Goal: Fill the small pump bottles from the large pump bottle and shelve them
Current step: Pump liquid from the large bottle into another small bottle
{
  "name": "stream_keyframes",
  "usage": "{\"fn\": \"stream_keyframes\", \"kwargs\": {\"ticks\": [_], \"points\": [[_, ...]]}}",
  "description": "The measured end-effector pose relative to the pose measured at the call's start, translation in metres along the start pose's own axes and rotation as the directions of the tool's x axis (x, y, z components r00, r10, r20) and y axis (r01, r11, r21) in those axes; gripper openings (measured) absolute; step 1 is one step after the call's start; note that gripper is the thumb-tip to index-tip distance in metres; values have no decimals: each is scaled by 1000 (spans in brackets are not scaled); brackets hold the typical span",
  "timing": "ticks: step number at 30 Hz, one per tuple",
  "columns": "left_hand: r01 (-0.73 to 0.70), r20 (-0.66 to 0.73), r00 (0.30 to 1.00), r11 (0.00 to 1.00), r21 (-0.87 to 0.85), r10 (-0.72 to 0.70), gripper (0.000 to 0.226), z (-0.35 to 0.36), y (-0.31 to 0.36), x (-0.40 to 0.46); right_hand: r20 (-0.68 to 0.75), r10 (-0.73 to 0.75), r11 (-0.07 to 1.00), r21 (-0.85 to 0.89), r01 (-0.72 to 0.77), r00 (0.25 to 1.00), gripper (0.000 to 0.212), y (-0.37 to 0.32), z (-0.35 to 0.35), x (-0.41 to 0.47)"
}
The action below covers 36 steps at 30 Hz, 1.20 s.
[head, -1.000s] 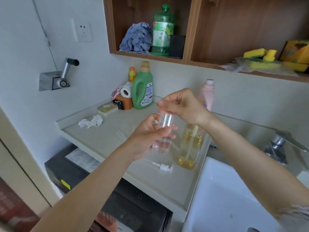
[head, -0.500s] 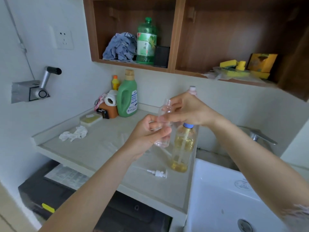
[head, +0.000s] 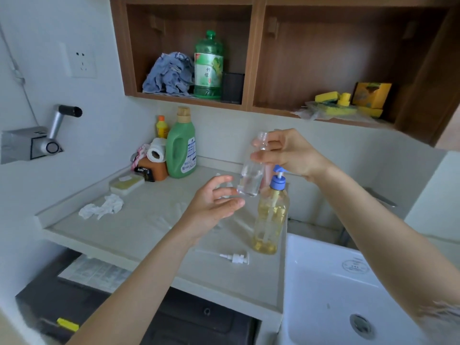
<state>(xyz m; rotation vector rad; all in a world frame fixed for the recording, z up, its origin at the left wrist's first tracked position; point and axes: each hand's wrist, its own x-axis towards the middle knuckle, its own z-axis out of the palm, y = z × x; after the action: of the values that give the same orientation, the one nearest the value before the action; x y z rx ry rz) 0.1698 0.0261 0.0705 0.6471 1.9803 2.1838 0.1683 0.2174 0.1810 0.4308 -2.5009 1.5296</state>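
My right hand (head: 288, 153) pinches the neck of a small clear bottle (head: 251, 175), which has no pump on it and hangs upright above the counter with a little clear liquid at its bottom. My left hand (head: 214, 202) is just below and left of it, fingers relaxed, no longer holding it. The large pump bottle (head: 271, 215) with a blue pump and yellow liquid stands on the counter right behind the small bottle. A loose white pump head (head: 234, 257) lies on the counter (head: 139, 220) in front of it.
A wooden wall shelf (head: 189, 100) holds a blue cloth, a green bottle (head: 207, 66) and yellow sponges (head: 333, 103). A green detergent jug (head: 180, 145), a toilet roll, a soap dish and a crumpled tissue (head: 102, 207) sit on the counter. A white sink (head: 348, 290) is at the right.
My left hand has let go of the small bottle and dropped slightly. My right hand now carries the bottle alone and has lifted it. My view has tilted up toward the shelf.
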Motion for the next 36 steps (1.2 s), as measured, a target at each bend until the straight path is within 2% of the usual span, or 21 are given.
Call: {"fn": "stream_keyframes", "kwargs": {"ticks": [6,8,11,13,16,20,25,26,28,30,32,34,36], "points": [[-11,36,999,999,-32,12,47,2,4,-1,12,-97,994,-39,98,995,21,-8,7,-15],[-16,77,997,999,-36,18,47,4,7,-3,54,-128,992,-10,128,990,21,-10,11,-19],[-33,110,993,998,-59,39,37,5,10,-6,15,-124,991,49,124,992,21,-8,17,-23],[-30,126,991,997,-68,39,32,4,10,-7,67,-147,987,70,142,987,23,-6,21,-26],[-59,101,993,994,-90,68,41,9,10,-7,85,-156,985,92,149,984,28,-1,23,-29],[-149,16,989,989,-19,150,26,16,6,0,7,-130,980,155,128,991,20,7,20,-31],[10,115,993,967,-255,20,32,11,3,8,-252,4,958,279,69,968,20,30,-1,-24],[16,124,992,962,-272,19,36,10,0,10,-285,31,953,298,58,958,23,38,-5,-21],[-4,119,993,981,-194,27,44,13,-4,12,-340,77,948,316,37,937,27,56,-12,-15],[-19,46,999,999,-47,21,35,19,-11,19,-401,73,967,254,34,913,28,78,-17,-7],[8,-50,999,999,35,-6,28,32,-19,27,-448,-17,996,71,55,894,26,102,-25,0],[9,-104,995,986,165,8,32,35,-32,34,-414,-162,982,-161,103,896,23,117,-25,3],[30,-159,987,955,294,18,45,42,-46,43,-315,-319,920,-329,213,894,23,135,-30,7]]}}
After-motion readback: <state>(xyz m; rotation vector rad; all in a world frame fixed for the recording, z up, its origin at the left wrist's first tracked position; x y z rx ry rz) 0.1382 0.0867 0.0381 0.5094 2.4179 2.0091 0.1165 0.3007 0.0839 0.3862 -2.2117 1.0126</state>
